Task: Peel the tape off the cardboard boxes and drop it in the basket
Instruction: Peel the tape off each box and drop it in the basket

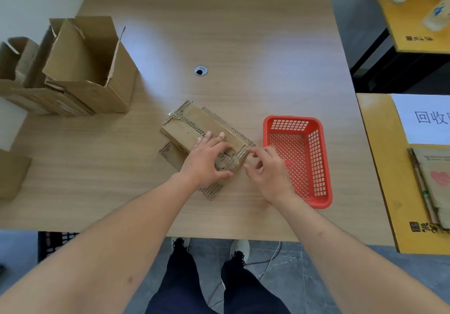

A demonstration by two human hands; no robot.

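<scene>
Head view shows the left hand [207, 160] pressing flat, fingers spread, on the flattened cardboard box [194, 128] on the worktop [243, 45], while just right of that grip the right hand [267, 170] has fingers curled at the box's near corner; whether they pinch tape cannot be told. Tape could tear short or lift cardboard, and the basket [326, 199] beside the right hand risks a knock.

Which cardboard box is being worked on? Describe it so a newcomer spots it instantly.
Start at the wooden table, then find the red basket on its right. The flattened cardboard box lies just left of it, under the left hand. Unlike the open boxes at the table's left, it lies flat.
</scene>
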